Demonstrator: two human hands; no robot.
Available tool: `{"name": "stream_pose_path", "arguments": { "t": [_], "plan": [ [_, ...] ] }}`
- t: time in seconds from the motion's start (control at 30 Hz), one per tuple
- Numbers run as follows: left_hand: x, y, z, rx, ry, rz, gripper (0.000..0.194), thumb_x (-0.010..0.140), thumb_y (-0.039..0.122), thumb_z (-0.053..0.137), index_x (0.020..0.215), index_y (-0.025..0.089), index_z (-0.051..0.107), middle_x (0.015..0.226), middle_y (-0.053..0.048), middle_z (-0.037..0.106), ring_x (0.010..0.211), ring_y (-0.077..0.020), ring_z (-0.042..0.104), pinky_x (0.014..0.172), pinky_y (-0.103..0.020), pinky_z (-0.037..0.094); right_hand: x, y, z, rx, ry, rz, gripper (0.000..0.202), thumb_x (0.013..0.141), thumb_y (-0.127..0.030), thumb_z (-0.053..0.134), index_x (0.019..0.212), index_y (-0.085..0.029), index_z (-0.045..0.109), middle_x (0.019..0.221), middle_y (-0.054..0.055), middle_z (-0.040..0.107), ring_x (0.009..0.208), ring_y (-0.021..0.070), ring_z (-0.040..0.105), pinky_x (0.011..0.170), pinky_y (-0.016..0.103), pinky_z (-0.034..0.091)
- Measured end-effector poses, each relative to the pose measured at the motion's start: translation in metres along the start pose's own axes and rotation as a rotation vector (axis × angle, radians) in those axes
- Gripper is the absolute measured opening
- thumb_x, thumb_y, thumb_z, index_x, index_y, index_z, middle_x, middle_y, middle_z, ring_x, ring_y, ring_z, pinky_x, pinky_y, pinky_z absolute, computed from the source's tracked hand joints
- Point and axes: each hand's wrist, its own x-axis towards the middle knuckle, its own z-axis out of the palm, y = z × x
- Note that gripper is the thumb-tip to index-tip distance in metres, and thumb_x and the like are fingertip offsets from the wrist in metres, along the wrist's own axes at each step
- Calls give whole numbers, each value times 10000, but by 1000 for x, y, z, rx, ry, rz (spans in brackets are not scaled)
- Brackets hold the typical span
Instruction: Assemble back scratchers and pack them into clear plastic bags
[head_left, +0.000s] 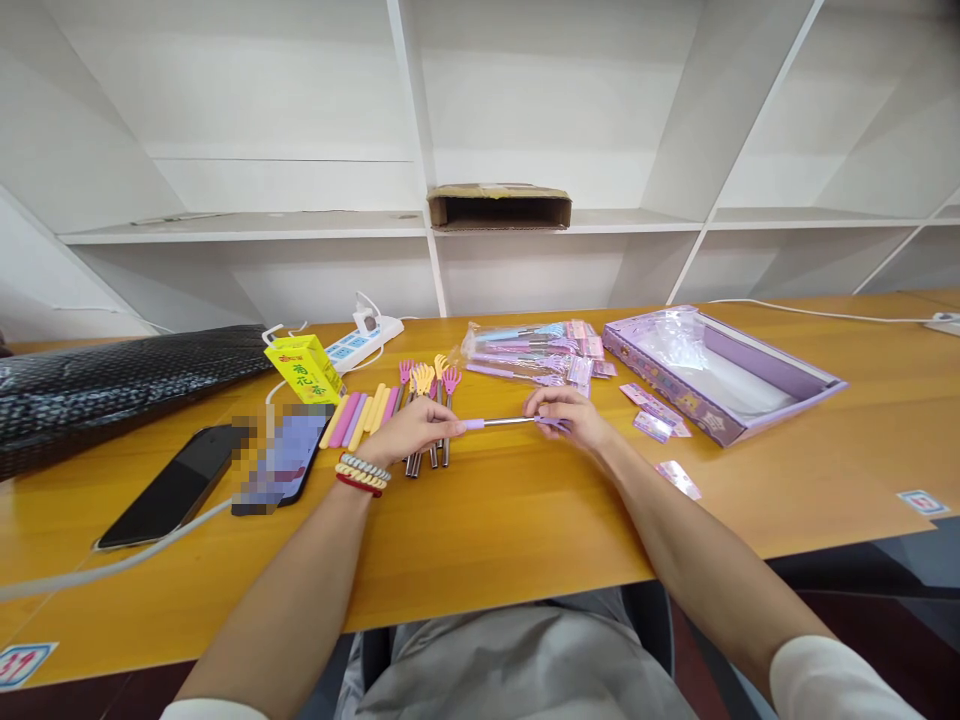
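Between my two hands, a purple back scratcher point(510, 421) with a metal shaft lies level just above the table. My left hand point(414, 430) pinches its purple handle end. Around the claw end, the fingers of my right hand point(570, 415) are closed. Just beyond my left hand lie several back scratcher heads point(424, 378) in pink and yellow, with bare metal shafts. To their left, several pink, purple and yellow handle tubes point(358, 415) lie in a row. Behind my right hand sit bagged back scratchers point(529, 352) in clear plastic with printed cards.
An open purple display box point(727, 375) stands at the right, with loose printed cards point(656, 412) beside it. Left are a yellow drink carton point(306, 368), a power strip point(364, 343), two phones point(169, 490) and a black wrapped bundle point(135, 385). A cardboard box point(499, 207) rests on the shelf.
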Motion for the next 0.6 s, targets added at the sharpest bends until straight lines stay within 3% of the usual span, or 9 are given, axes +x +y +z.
{"name": "stream_pose_path", "arguments": {
  "t": [0.17, 0.43, 0.6],
  "plan": [
    [4, 0, 7, 62, 1, 44, 394, 738, 496, 573, 685, 108, 620, 418, 60, 295, 383, -55, 256, 378, -214, 159, -3, 1, 7, 96, -53, -28, 154, 576, -202, 701, 695, -146, 622, 883, 37, 590, 400, -7, 267, 351, 173, 171],
    [6, 15, 21, 248, 91, 218, 417, 772, 487, 514, 573, 122, 552, 502, 40, 297, 478, -64, 252, 427, -215, 181, -4, -5, 14, 119, -39, -54, 158, 564, -225, 723, 628, -142, 604, 874, 42, 574, 431, 3, 299, 354, 168, 203],
    [6, 13, 23, 319, 90, 257, 418, 793, 470, 488, 558, 127, 527, 500, 39, 296, 483, -67, 253, 437, -216, 189, -3, -1, 11, 136, -96, -19, 149, 561, -196, 714, 649, -139, 607, 877, 42, 583, 429, 2, 300, 360, 168, 199]
  ]
}}
